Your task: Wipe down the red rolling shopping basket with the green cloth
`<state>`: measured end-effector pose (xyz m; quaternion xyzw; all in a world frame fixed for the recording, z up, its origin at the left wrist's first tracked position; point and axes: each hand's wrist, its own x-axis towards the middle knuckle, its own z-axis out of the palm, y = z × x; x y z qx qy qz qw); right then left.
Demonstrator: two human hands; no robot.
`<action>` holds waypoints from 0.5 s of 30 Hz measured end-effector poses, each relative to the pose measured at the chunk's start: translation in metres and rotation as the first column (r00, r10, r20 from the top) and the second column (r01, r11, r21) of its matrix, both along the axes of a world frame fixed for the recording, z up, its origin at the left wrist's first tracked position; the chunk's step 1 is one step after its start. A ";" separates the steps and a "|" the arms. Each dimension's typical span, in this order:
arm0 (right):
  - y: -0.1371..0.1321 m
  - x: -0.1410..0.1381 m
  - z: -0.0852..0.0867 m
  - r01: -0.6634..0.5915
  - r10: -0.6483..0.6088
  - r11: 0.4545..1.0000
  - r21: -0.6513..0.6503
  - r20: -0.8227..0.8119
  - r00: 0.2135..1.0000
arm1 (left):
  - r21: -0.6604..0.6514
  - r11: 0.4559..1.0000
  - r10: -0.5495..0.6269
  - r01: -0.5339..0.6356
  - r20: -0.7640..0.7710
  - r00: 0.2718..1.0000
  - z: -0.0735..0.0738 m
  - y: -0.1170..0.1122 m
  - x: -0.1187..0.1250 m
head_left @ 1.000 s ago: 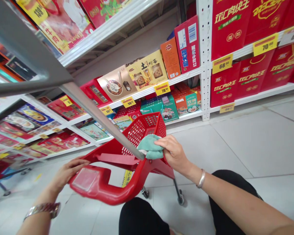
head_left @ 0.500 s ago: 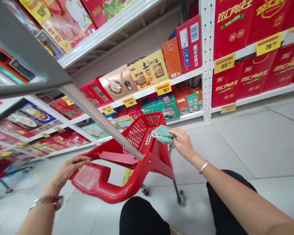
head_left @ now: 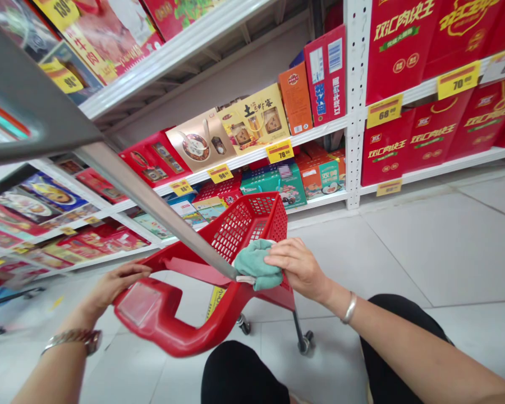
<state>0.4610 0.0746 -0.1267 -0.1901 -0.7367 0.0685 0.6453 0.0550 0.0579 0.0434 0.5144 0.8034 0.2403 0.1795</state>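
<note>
Your hands are apart: your right hand clamps a teal cloth on the red rolling shopping basket, while your open left hand sits farther left, by its handle.

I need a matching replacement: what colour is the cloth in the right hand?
The cloth is a muted teal green, shown best in the head view.

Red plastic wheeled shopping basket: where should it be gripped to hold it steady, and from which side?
Grip the thick, curved near rim of the red plastic wheeled shopping basket from above, on the side of the left hand. That looped edge lies closest to the person, and fingers can probably wrap over it. The right hand is occupied, pressing a teal cloth on the basket's side.
</note>
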 end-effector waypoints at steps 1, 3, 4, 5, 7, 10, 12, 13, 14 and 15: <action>0.003 0.000 -0.001 0.012 -0.012 1.000 0.015 0.012 1.000 | -0.024 0.999 0.025 -0.023 0.083 0.996 0.000 0.002 -0.001; 0.011 0.001 -0.005 0.029 -0.030 0.999 0.024 0.031 0.999 | -0.040 0.999 0.042 -0.037 0.141 0.989 0.001 0.005 -0.003; 0.017 0.001 -0.009 0.041 -0.041 0.999 0.013 0.042 0.998 | -0.037 0.999 0.035 -0.031 0.135 0.990 0.001 0.006 -0.003; 0.023 0.001 -0.013 0.061 -0.061 0.998 -0.006 0.057 0.997 | -0.039 0.999 0.027 -0.022 0.128 0.991 0.002 0.008 -0.004; 0.038 0.001 -0.024 0.140 -0.134 0.988 -0.064 0.095 0.986 | -0.056 0.998 0.022 -0.015 0.126 0.992 0.001 0.012 -0.007; 0.059 0.004 -0.042 0.331 -0.306 0.924 -0.193 0.148 0.941 | -0.063 0.998 0.012 -0.006 0.097 0.995 -0.002 0.020 -0.015; 0.070 0.007 -0.050 0.435 -0.404 0.854 -0.286 0.164 0.900 | -0.020 0.999 -0.033 0.034 0.043 0.999 -0.007 0.026 -0.021; 0.073 0.009 -0.052 0.465 -0.438 0.824 -0.323 0.158 0.885 | 0.022 0.998 -0.051 0.051 0.007 0.999 -0.009 0.029 -0.023; 0.075 0.011 -0.053 0.476 -0.458 0.808 -0.347 0.140 0.878 | 0.076 0.995 -0.057 0.059 -0.030 0.998 -0.012 0.032 -0.025; 0.075 0.013 -0.052 0.470 -0.463 0.807 -0.357 0.112 0.879 | 0.140 0.989 -0.041 0.050 -0.067 0.997 -0.014 0.034 -0.025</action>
